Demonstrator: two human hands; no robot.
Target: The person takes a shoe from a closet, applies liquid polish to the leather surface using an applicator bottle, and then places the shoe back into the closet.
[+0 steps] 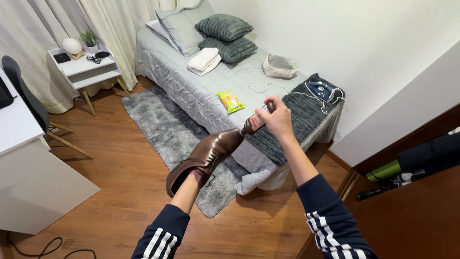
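Note:
My left hand [189,184] is pushed inside a brown leather lace-up shoe [207,156], so only the wrist shows; the shoe is held up in the air with its toe pointing toward the bed. My right hand [275,119] grips a small dark bottle-like applicator [253,123], tilted down so that its tip touches the shoe's toe. Both sleeves are dark blue with white stripes.
A bed [191,76] with grey quilt, pillows, folded towels, a yellow-green packet, a pouch and a blue iron [320,89] lies ahead. A grey shaggy rug [158,120] covers the wood floor. A white nightstand [88,67], desk and chair stand left; a dark wooden cabinet stands right.

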